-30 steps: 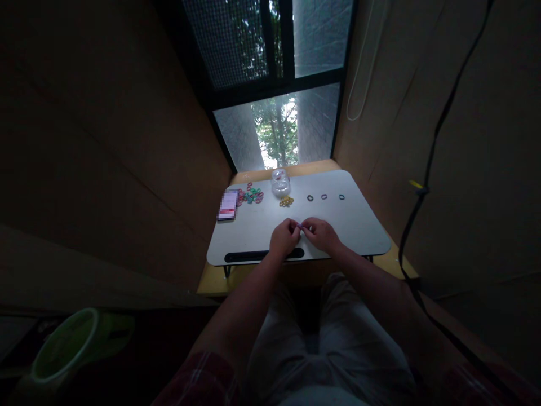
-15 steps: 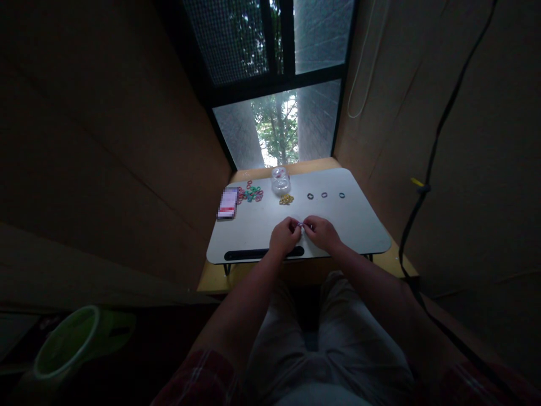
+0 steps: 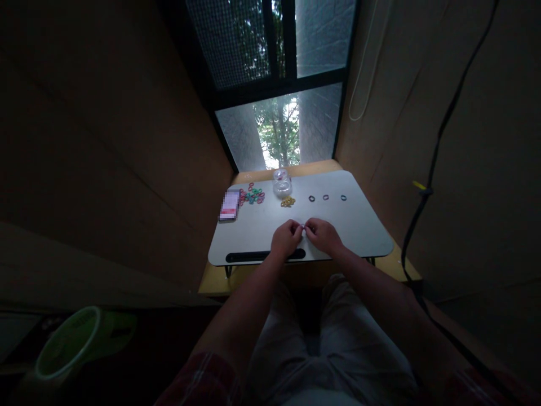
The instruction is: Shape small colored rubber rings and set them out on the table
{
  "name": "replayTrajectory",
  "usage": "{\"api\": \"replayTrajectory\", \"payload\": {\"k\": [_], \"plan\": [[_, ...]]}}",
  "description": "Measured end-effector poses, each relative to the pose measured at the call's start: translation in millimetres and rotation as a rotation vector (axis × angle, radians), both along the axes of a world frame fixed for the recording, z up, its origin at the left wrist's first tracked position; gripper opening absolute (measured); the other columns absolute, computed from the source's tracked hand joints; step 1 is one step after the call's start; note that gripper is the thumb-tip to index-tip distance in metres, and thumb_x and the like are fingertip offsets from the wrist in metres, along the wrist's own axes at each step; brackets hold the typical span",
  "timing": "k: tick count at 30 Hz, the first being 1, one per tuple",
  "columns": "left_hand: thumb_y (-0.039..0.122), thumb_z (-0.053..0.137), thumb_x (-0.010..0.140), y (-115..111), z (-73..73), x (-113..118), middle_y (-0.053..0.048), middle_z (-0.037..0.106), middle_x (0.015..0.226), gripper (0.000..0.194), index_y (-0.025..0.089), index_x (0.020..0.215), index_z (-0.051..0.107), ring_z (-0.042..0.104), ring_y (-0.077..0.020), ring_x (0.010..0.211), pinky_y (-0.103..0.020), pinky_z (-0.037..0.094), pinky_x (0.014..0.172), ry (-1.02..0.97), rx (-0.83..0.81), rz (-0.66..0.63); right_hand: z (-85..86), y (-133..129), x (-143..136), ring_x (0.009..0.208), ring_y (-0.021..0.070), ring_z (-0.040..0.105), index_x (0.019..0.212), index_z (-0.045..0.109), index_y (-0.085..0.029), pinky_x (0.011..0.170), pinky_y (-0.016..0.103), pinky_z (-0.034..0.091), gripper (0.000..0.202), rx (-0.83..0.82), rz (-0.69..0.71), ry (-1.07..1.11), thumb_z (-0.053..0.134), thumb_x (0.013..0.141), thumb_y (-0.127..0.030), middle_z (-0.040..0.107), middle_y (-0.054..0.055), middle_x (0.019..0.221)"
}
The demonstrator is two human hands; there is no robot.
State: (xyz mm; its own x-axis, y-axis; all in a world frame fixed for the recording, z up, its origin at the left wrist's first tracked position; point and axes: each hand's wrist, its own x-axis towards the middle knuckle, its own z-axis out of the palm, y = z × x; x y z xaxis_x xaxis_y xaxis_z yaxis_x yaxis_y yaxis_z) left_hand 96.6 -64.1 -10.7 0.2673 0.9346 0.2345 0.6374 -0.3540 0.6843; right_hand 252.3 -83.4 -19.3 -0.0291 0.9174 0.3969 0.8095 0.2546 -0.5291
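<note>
Over the front middle of the white lap table (image 3: 363,237), my left hand (image 3: 286,237) and my right hand (image 3: 322,234) meet fingertip to fingertip. Both pinch a small pale purple hair tie (image 3: 303,226), mostly hidden by the fingers. Beyond them, a dark hair tie (image 3: 311,198), a mauve one (image 3: 326,197) and a teal one (image 3: 344,198) lie apart in a row. A heap of yellow hair ties (image 3: 288,202) sits in front of a clear plastic jar (image 3: 282,184). Farther left is a mixed pile of red, pink and green hair ties (image 3: 252,196).
A phone (image 3: 229,205) with a blurred screen lies at the table's left edge. A black slot (image 3: 249,256) runs along the front edge. A dark cable (image 3: 439,129) hangs at the right, and a green bin (image 3: 67,344) stands low on the left.
The fingertips have drawn slightly closer around the pale purple hair tie, so less of it shows. The whole view has shifted a little; the things on the table stay in place.
</note>
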Motion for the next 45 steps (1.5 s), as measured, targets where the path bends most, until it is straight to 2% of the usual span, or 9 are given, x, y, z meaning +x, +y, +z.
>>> {"api": "replayTrajectory", "payload": {"k": [6, 17, 28, 33, 37, 42, 45], "plan": [[0.043, 0.050, 0.087, -1.4, 0.9, -0.3, 0.000, 0.065, 0.073, 0.026, 0.020, 0.083, 0.062, 0.056, -0.0113, 0.066, -0.024, 0.039, 0.063, 0.007, -0.010, -0.001, 2.8, -1.7, 0.3, 0.063, 0.0139, 0.052, 0.076, 0.062, -0.020, 0.060, 0.025, 0.033, 0.013, -0.004, 0.018, 0.022, 0.051, 0.082, -0.024, 0.062, 0.001, 0.070], [0.037, 0.050, 0.087, 0.9, -3.0, -0.3, -0.001, 0.068, 0.077, 0.022, 0.021, 0.084, 0.065, 0.058, -0.0120, 0.068, -0.024, 0.040, 0.063, 0.023, 0.004, 0.005, 1.7, -0.1, 0.8, 0.063, 0.0137, 0.056, 0.088, 0.067, -0.021, 0.062, 0.025, 0.038, 0.016, -0.018, 0.033, 0.051, 0.055, 0.081, -0.028, 0.065, 0.000, 0.071], [0.035, 0.050, 0.086, -1.1, 0.1, -0.7, -0.002, 0.068, 0.079, 0.021, 0.021, 0.086, 0.066, 0.059, -0.0131, 0.070, -0.025, 0.042, 0.066, 0.032, -0.002, -0.019, 1.4, 0.5, 1.1, 0.065, 0.0140, 0.056, 0.084, 0.067, -0.021, 0.063, 0.025, 0.038, 0.013, -0.022, 0.028, 0.040, 0.056, 0.080, -0.027, 0.066, 0.001, 0.073], [0.033, 0.049, 0.087, -1.7, 0.3, -0.8, -0.002, 0.068, 0.085, 0.021, 0.022, 0.091, 0.067, 0.059, -0.0139, 0.077, -0.026, 0.044, 0.070, 0.038, 0.002, -0.042, 0.7, 1.4, 1.4, 0.066, 0.0144, 0.056, 0.085, 0.066, -0.021, 0.063, 0.025, 0.037, 0.013, -0.035, 0.011, 0.023, 0.057, 0.080, -0.029, 0.066, 0.001, 0.074], [0.025, 0.053, 0.083, -0.3, -0.3, -0.2, -0.003, 0.067, 0.093, 0.018, 0.022, 0.094, 0.067, 0.059, -0.0150, 0.085, -0.028, 0.046, 0.079, 0.014, 0.050, -0.052, 1.4, 0.8, 0.2, 0.067, 0.0146, 0.056, 0.083, 0.065, -0.020, 0.062, 0.025, 0.036, 0.014, -0.035, -0.008, 0.013, 0.055, 0.082, -0.030, 0.066, 0.002, 0.075], [0.016, 0.054, 0.080, 0.6, 1.1, 0.5, -0.005, 0.063, 0.108, 0.019, 0.021, 0.092, 0.067, 0.059, -0.0146, 0.097, -0.027, 0.046, 0.089, -0.023, 0.080, -0.079, 4.0, 0.0, -1.2, 0.065, 0.0143, 0.054, 0.080, 0.064, -0.020, 0.062, 0.025, 0.033, 0.012, -0.048, -0.023, -0.016, 0.053, 0.082, -0.024, 0.066, 0.002, 0.074], [0.018, 0.053, 0.082, -0.1, 1.2, 0.6, -0.004, 0.066, 0.109, 0.017, 0.021, 0.095, 0.063, 0.061, -0.0139, 0.092, -0.028, 0.047, 0.086, -0.055, 0.047, -0.057, 5.1, -0.1, -0.3, 0.067, 0.0142, 0.054, 0.080, 0.064, -0.020, 0.063, 0.024, 0.034, 0.012, -0.033, 0.013, -0.010, 0.052, 0.082, -0.022, 0.065, 0.003, 0.075]]}}
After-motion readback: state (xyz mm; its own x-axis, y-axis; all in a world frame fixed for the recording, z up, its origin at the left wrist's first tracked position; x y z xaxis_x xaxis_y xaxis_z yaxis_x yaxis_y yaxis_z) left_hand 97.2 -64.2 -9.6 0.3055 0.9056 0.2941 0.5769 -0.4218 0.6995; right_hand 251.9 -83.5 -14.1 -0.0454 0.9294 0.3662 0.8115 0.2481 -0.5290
